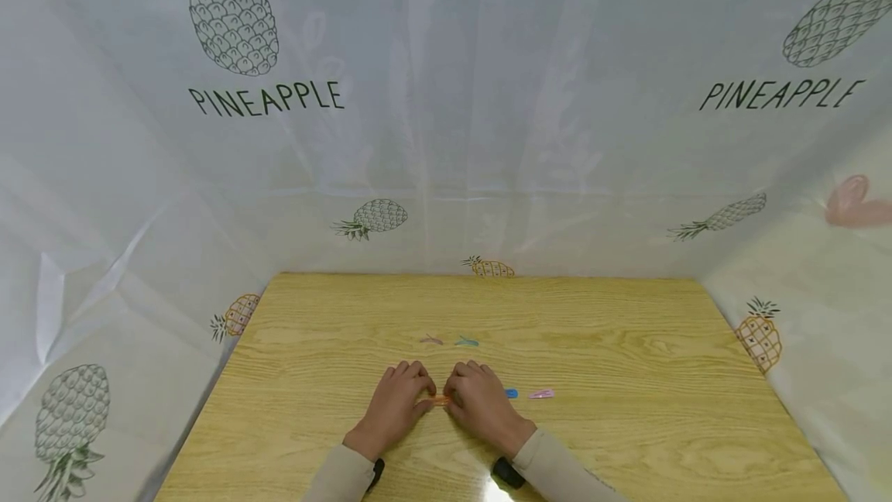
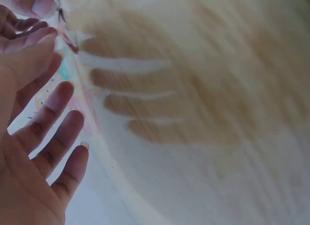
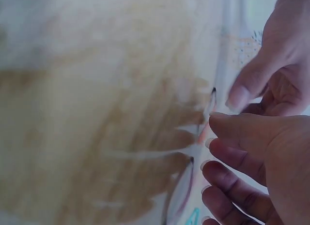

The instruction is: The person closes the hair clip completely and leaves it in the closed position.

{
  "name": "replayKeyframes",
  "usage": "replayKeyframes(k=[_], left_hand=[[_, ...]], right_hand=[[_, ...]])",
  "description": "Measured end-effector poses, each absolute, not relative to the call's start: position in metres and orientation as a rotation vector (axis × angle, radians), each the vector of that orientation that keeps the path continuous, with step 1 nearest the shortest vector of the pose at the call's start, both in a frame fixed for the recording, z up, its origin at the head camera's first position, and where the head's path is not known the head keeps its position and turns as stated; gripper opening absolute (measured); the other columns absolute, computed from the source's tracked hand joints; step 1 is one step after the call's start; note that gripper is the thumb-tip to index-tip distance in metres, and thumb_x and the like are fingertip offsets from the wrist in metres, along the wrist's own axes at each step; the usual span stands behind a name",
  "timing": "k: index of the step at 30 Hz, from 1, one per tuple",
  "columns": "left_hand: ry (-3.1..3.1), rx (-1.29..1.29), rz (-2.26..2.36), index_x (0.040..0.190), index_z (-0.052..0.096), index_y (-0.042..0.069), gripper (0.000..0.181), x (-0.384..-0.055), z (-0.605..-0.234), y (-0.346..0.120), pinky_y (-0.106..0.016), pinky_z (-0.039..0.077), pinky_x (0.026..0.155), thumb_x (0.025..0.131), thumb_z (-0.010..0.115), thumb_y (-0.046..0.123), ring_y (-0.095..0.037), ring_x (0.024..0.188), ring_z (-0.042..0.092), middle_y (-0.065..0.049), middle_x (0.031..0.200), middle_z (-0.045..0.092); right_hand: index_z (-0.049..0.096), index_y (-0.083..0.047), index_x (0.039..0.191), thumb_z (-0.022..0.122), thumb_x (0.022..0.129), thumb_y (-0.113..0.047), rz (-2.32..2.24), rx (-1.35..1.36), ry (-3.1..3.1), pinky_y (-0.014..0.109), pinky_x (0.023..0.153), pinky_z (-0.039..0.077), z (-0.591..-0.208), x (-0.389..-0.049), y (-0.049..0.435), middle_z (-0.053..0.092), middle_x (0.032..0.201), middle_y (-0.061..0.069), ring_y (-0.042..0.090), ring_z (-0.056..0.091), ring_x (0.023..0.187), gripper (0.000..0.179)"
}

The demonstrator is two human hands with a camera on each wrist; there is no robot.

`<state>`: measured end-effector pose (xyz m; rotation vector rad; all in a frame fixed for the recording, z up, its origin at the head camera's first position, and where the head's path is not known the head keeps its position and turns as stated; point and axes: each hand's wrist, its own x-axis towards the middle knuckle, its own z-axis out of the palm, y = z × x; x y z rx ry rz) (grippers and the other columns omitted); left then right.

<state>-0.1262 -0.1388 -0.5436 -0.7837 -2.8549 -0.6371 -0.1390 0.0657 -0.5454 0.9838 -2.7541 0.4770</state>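
Note:
An orange hair clip [image 1: 440, 400] lies between my two hands, low over the table. My left hand [image 1: 397, 403] pinches its left end, and my right hand [image 1: 484, 407] pinches the right end. The thumbs cover parts of the clip. In the right wrist view a strip of the orange clip [image 3: 203, 132] shows beside the fingertips. Close to the right hand's outer side lies a blue hair clip [image 1: 512, 393], partly hidden, with a pink hair clip [image 1: 541, 393] beyond it. Farther back are a dull red hair clip [image 1: 431, 340] and a teal one [image 1: 467, 342], both spread apart.
The wood-grain table [image 1: 627, 347] is glossy and reflects the fingers in both wrist views. White sheeting [image 1: 516, 138] printed with pineapples stands along the back and both sides. Black wrist straps [image 1: 507, 472] show at the sleeves.

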Motion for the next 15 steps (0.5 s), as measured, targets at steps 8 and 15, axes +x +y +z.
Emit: replayKeyframes(k=[8, 15], left_hand=[[-2.855, -0.633, -0.726, 0.103, 0.077, 0.014, 0.009, -0.137, -0.542, -0.138, -0.040, 0.047, 0.079, 0.096, 0.080, 0.019, -0.016, 0.091, 0.058, 0.005, 0.103, 0.065], [-2.821, -0.470, -0.726, 0.105, 0.078, 0.011, 0.012, -0.148, -0.542, -0.139, -0.043, 0.048, 0.078, 0.094, 0.082, 0.016, -0.022, 0.091, 0.061, -0.001, 0.102, 0.066]], right_hand=[[0.080, -0.012, 0.093, 0.091, 0.085, -0.019, 0.599, 0.919, -2.711, 0.039, 0.081, 0.057, -0.539, -0.148, 0.068, 0.068, 0.095, -0.002, 0.016, 0.064, 0.088, 0.016], [0.079, -0.011, 0.096, 0.088, 0.087, -0.013, 0.703, 0.857, -2.703, 0.044, 0.088, 0.058, -0.536, -0.159, 0.069, 0.069, 0.099, 0.000, 0.023, 0.070, 0.101, 0.013]])
